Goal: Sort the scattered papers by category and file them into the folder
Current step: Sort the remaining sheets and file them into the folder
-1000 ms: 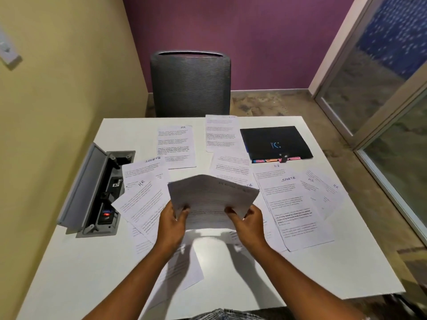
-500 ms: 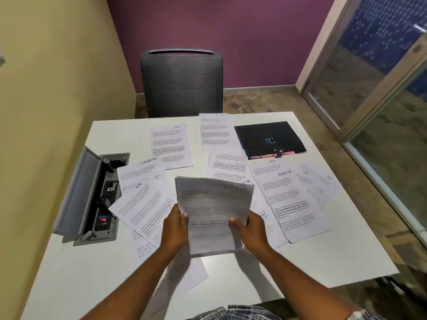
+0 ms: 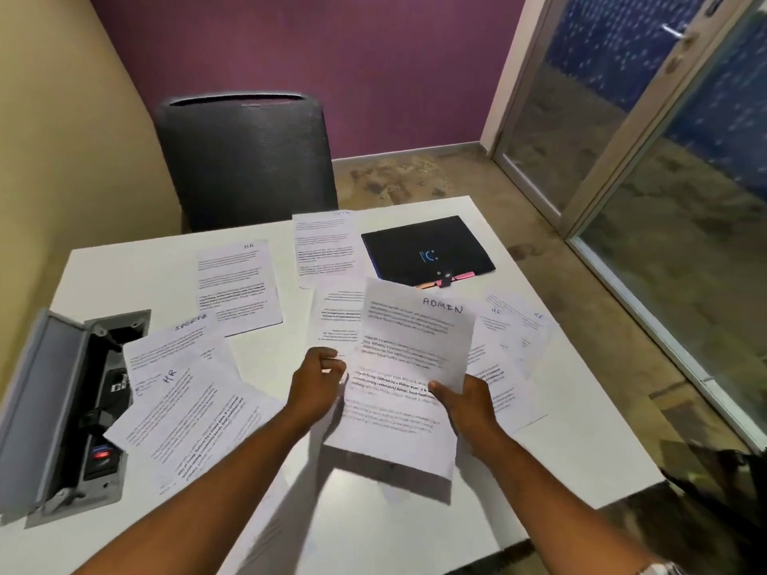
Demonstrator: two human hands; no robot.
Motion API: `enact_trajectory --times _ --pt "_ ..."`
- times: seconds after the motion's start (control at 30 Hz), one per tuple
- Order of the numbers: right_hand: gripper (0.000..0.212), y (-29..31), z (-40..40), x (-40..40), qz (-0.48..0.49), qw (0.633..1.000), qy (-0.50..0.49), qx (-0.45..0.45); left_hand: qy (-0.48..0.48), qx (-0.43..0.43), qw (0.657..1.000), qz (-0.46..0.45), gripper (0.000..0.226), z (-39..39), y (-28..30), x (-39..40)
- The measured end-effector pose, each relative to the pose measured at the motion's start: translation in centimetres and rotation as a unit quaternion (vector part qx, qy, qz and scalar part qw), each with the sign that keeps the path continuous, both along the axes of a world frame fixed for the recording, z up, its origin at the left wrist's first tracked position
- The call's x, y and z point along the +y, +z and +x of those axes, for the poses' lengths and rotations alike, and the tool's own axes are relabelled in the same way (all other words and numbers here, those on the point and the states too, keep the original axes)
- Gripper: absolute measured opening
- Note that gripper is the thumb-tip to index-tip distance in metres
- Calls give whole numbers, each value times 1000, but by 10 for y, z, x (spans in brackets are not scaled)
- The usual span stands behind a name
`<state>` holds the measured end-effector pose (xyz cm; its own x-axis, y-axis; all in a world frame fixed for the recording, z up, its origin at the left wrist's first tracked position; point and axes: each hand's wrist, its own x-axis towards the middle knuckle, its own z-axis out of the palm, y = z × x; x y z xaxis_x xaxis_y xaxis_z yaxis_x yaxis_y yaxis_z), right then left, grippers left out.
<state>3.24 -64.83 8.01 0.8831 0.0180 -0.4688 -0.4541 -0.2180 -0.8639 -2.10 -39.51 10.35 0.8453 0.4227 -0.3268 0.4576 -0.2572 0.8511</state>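
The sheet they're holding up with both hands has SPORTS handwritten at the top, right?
Not quite. The head view shows the held sheet, gripped by the left hand and the right hand, marked ADMIN. The SPORTS sheet lies on the table.

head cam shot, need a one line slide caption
Both hands, left and right, hold up a sheet marked ADMIN over scattered papers, the black folder lying closed beyond.
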Motion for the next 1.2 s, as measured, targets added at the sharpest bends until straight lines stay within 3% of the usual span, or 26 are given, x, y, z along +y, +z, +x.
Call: enact_trajectory --times 0.13,0.2,0.47,0.6,0.73,1.0,1.2 --pt "25 -24 44 -49 31 995 -83 48 -21 16 999 39 16 68 -8 -28" --pt "32 -32 62 -72 48 990 -116 59 -49 24 996 73 15 109 -12 -43" --pt "45 -71 125 -147 38 988 -140 46 -146 40 973 174 27 278 -59 -106" --pt "36 -87 143 -164 63 981 -164 80 -204 50 945 252 44 329 -87 -129" --pt "20 -104 153 -165 77 974 -179 118 -208 58 930 299 44 359 -102 -142" --pt "22 -109 162 -171 67 979 -162 103 -223 29 913 341 5 391 -103 -139" --pt "29 -103 174 -170 67 980 -166 85 -218 -29 906 362 13 384 -67 -134"
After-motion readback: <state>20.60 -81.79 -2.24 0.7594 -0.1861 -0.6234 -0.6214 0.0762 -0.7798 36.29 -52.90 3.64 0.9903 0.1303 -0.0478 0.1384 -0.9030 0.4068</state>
